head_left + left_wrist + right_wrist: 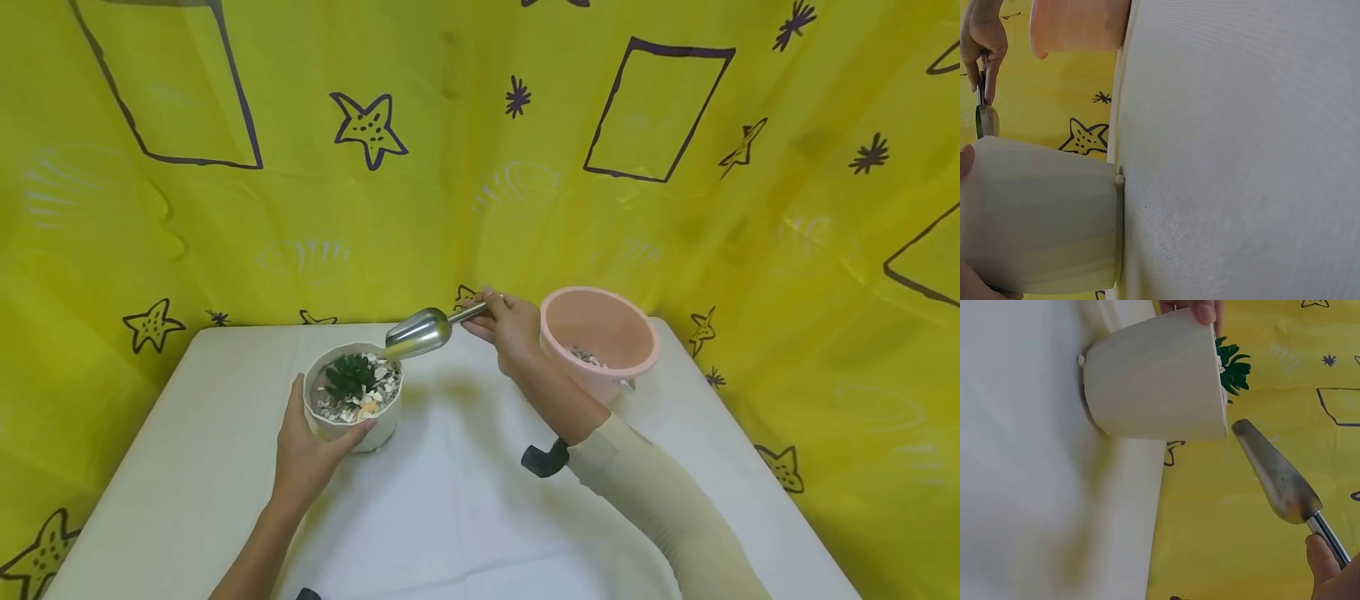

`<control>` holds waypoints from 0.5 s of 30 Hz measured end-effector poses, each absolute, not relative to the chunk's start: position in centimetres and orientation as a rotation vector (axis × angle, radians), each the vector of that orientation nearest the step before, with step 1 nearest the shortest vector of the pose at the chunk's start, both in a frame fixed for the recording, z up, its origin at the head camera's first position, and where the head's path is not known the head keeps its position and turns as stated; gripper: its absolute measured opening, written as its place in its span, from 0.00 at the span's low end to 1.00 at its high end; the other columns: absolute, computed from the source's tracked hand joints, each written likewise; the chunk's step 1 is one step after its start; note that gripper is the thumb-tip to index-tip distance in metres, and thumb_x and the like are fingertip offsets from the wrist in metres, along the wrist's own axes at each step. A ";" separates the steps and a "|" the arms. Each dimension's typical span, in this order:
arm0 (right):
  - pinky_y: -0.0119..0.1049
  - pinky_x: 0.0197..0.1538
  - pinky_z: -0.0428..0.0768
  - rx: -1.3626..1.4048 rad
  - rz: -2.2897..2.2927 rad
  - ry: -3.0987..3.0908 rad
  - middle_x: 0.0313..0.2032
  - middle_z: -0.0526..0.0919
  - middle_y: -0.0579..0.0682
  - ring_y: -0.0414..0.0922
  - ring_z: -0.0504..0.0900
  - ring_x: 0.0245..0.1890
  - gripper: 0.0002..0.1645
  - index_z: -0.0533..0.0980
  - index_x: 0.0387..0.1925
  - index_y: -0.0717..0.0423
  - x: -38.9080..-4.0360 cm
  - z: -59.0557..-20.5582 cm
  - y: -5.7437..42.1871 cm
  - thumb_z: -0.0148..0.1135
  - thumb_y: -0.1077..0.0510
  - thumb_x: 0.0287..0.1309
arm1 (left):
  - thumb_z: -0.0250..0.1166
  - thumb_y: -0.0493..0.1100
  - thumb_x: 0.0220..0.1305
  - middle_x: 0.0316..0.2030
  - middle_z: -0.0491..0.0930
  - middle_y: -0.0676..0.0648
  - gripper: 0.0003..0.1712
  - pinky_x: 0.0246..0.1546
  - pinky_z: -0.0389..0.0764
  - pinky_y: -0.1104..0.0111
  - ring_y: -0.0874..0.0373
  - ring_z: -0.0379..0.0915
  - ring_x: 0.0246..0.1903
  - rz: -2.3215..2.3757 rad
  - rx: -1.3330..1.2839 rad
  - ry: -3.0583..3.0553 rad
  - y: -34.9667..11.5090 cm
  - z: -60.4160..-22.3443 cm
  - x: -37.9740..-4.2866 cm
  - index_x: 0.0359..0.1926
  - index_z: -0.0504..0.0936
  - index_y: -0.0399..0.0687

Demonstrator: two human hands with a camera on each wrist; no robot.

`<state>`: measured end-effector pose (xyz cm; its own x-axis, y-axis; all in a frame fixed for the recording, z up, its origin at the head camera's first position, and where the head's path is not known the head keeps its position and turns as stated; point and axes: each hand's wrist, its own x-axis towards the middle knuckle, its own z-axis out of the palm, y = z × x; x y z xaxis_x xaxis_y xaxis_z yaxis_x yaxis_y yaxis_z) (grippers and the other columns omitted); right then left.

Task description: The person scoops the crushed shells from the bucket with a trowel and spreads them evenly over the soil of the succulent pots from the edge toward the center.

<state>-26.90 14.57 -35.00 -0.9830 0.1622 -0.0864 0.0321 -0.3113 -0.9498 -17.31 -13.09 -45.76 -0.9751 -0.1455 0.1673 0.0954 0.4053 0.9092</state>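
Right grip (513,333) pinches the handle of a metal scoop (418,333), whose long axis runs left and downward, tip just above the rim of the white pot (384,428). Pot stands upright on the surface (465,508), left of the scoop; the nearer left grip (309,454) clasps it between thumb and fingers.

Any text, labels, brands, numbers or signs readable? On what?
None readable in any view.
Pot, scoop, bucket: no lettering on the sides that show.
Backdrop: drawings only, such as stars and box outlines.
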 end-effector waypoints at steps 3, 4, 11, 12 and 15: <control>0.41 0.47 0.88 -0.272 2.486 -1.756 0.49 0.87 0.66 0.56 0.90 0.48 0.17 0.78 0.49 0.73 -26.6 -35.2 15.3 0.55 0.58 0.80 | 0.83 0.46 0.54 0.81 0.48 0.33 0.72 0.75 0.53 0.36 0.34 0.44 0.79 -1.598 0.041 -2.430 -13.1 -45.8 -17.2 0.84 0.41 0.38; 0.41 0.47 0.88 -0.273 2.487 -1.746 0.48 0.87 0.66 0.57 0.89 0.49 0.17 0.78 0.50 0.74 -26.5 -35.3 15.5 0.55 0.59 0.80 | 0.84 0.45 0.54 0.81 0.48 0.33 0.72 0.74 0.53 0.36 0.34 0.45 0.79 -1.593 0.042 -2.427 -13.1 -45.8 -17.2 0.84 0.41 0.38; 0.43 0.49 0.88 -0.287 2.480 -1.718 0.51 0.86 0.69 0.58 0.88 0.51 0.18 0.74 0.53 0.75 -25.5 -35.6 17.7 0.54 0.59 0.81 | 0.85 0.47 0.51 0.82 0.47 0.33 0.72 0.75 0.48 0.34 0.34 0.37 0.81 -1.514 0.032 -2.414 -12.9 -45.7 -17.0 0.84 0.45 0.40; 0.43 0.49 0.88 -0.289 2.478 -1.723 0.51 0.86 0.69 0.57 0.89 0.50 0.17 0.74 0.53 0.73 -25.2 -35.6 18.1 0.54 0.58 0.81 | 0.85 0.48 0.51 0.82 0.46 0.34 0.72 0.75 0.47 0.34 0.34 0.36 0.81 -1.492 0.029 -2.415 -12.8 -45.7 -17.0 0.84 0.45 0.40; 0.43 0.52 0.87 -0.275 2.479 -1.735 0.51 0.86 0.66 0.55 0.89 0.51 0.17 0.73 0.51 0.70 -24.4 -35.3 19.6 0.52 0.57 0.82 | 0.85 0.48 0.51 0.82 0.43 0.35 0.73 0.73 0.50 0.32 0.35 0.36 0.81 -1.417 0.013 -2.408 -12.7 -45.5 -16.9 0.85 0.44 0.43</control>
